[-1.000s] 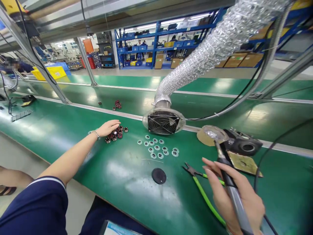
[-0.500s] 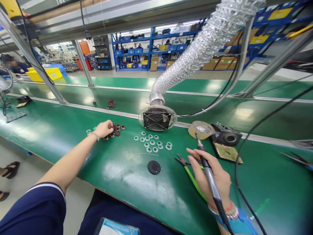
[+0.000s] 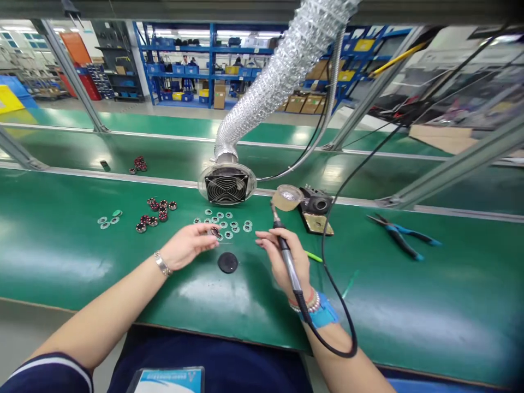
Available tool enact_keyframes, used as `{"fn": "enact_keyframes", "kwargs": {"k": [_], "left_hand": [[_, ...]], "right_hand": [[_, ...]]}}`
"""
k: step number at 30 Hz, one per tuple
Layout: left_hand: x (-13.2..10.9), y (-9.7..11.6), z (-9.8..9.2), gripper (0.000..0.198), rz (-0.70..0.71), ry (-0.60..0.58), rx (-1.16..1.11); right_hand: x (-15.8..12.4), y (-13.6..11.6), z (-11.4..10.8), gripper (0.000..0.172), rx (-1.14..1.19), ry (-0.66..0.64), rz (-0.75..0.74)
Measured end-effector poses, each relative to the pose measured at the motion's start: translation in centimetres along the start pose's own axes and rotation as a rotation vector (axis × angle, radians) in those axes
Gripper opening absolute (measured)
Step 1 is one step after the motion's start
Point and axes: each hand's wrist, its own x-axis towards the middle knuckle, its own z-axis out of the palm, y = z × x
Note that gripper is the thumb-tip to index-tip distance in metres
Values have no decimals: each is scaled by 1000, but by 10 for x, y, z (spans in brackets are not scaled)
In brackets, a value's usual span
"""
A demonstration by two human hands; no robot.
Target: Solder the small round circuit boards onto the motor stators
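Between its thumb and fingers, my left hand [image 3: 190, 245] pinches a small copper-and-black wound coil [image 3: 214, 232], above the near left side of several small round clear-rimmed discs [image 3: 223, 224]. My right hand [image 3: 289, 259] grips a soldering iron [image 3: 289, 261] like a pen, its tip pointing up and away beside a round pale dish [image 3: 287, 197]. A black round puck [image 3: 227, 262] lies between the hands, with a thin wire [image 3: 224, 243] just beyond it. More coils [image 3: 155, 214] sit in a loose pile to the left. Mostly hidden behind my right hand, a green handle [image 3: 314, 256] shows.
A fan [image 3: 227, 188] on a silver duct [image 3: 262, 98] stands behind the discs. The soldering iron stand [image 3: 317, 210] is at back right, blue-handled pliers [image 3: 403, 234] further right. The iron's black cable [image 3: 347, 327] loops near my right forearm. More discs [image 3: 108, 221] lie far left.
My left hand has come from the coil pile to the discs, carrying one coil. My right hand still holds the soldering iron. The view has turned to the right.
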Motion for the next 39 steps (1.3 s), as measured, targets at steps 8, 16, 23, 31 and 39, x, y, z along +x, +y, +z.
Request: {"fn": "enact_keyframes", "kwargs": {"k": [8,16,23,31,39], "left_hand": [[-6,-12,23,27,-40,-221,-59],[-7,-26,19,32,-44,-186,71],[-8,-28,23,29,-42,-195,186],[-9,-27,24,26,-94,-262,129],[-10,-31,24,26,-122,-272,183]], "right_hand": [[0,-28,21,36,257,-208,114],[-10,-23,32,39,183,-170,110],[-10,-30,30,36,168,-106,105],[-3,-23,18,38,428,13,291],[-7,-26,27,38,418,-123,324]]}}
